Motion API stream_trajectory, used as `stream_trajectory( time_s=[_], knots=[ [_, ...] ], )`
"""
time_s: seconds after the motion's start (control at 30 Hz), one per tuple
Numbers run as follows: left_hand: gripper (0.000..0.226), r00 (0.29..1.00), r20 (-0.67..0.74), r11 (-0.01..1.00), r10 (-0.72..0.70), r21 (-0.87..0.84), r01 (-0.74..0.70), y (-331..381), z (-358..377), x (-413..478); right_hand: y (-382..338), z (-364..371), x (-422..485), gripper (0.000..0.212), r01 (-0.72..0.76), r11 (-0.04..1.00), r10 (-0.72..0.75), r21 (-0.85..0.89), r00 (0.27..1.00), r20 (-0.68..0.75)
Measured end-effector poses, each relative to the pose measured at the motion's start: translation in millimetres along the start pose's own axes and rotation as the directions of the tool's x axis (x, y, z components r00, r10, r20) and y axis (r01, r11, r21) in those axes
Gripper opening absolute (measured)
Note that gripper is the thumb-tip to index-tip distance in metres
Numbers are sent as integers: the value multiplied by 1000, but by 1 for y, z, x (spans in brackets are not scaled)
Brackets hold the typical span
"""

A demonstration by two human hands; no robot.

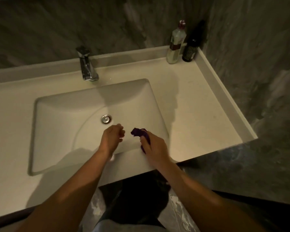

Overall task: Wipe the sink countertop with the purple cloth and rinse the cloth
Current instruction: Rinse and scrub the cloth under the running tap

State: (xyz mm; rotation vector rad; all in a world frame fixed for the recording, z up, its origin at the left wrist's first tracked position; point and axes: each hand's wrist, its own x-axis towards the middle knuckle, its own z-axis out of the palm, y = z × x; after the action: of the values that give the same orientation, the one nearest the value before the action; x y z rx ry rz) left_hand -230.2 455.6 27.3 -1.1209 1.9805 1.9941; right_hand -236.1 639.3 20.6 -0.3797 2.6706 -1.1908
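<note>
My right hand [153,144] grips the bunched purple cloth [138,132] over the near right part of the white sink basin [57,118]. One end of the cloth sticks out to the left of my fingers. My left hand [111,137] hovers just left of the cloth, fingers curled, holding nothing and not touching it. Both hands are above the basin's front edge. The white countertop [199,104] spreads around the basin. No water runs from the chrome tap [87,66].
The round metal drain [106,118] lies just beyond my left hand. Two bottles, a pale one [175,46] and a dark one [191,49], stand in the back right corner against the marble wall. A raised rim [224,97] edges the counter's right side.
</note>
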Motion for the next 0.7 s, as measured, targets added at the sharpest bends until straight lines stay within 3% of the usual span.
stream_trajectory(
  time_s=[0.07, 0.13, 0.2, 0.27, 0.37, 0.47, 0.53, 0.6, 0.7],
  knots=[
    [47, 988, 75, 972, -138, -184, 149, 8, -6, -6, -24, 10, 12, 43, 23, 993, -23, 118, 1000, 2],
    [62, 960, 191, 900, -204, -349, 261, 19, -15, -10, -52, 21, 28, 40, 109, 986, -110, 129, 994, 5],
    [68, 936, 301, 791, -180, -522, 320, 30, -27, -11, -75, 34, 48, 41, 181, 981, -182, 64, 983, 10],
    [66, 924, 364, 651, -119, -674, 349, 39, -39, -7, -95, 46, 64, 53, 223, 973, -216, -56, 970, 110],
    [58, 934, 349, 569, -81, -753, 331, 46, -57, 5, -113, 63, 84, 73, 261, 955, -196, -141, 912, 361],
    [55, 927, 363, 511, -97, -781, 360, 46, -73, 29, -121, 69, 111, 57, 191, 981, -153, -35, 872, 465],
    [48, 931, 350, 513, -100, -784, 350, 43, -84, 51, -133, 65, 135, 51, 49, 990, -99, 133, 910, 403],
    [41, 935, 342, 523, -94, -783, 338, 43, -92, 73, -148, 57, 167, 47, 24, 980, -64, 198, 978, 197],
    [31, 934, 333, 485, -130, -800, 353, 47, -101, 103, -180, 46, 227, 31, 15, 963, -9, 270, 1000, -25]
  ],
)
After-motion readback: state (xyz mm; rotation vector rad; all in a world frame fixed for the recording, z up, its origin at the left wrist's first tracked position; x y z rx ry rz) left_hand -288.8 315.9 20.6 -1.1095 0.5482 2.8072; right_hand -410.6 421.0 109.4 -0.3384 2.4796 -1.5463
